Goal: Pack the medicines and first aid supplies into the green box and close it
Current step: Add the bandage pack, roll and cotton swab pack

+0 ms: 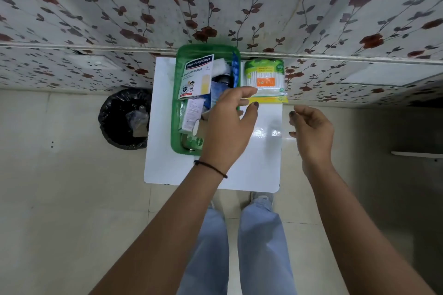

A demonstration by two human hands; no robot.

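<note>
The green box point(176, 112) stands open on the left half of a small white table point(259, 165). Inside it lie a Hansaplast plaster packet point(197, 76), a white medicine carton point(191, 112), a blue strip and other supplies. To the box's right, at the table's far edge, lies a bag of cotton buds point(265, 76) with a yellow-green zip strip. My left hand point(227, 127) reaches over the box's right rim, thumb and forefinger pinching the near edge of that bag. My right hand point(311, 132) hovers over the table's right edge, fingers loosely curled, holding nothing.
A black-lined waste bin point(124, 120) stands on the floor left of the table. A floral-papered wall runs right behind the table. My legs and shoes are below the table's near edge, on a tiled floor.
</note>
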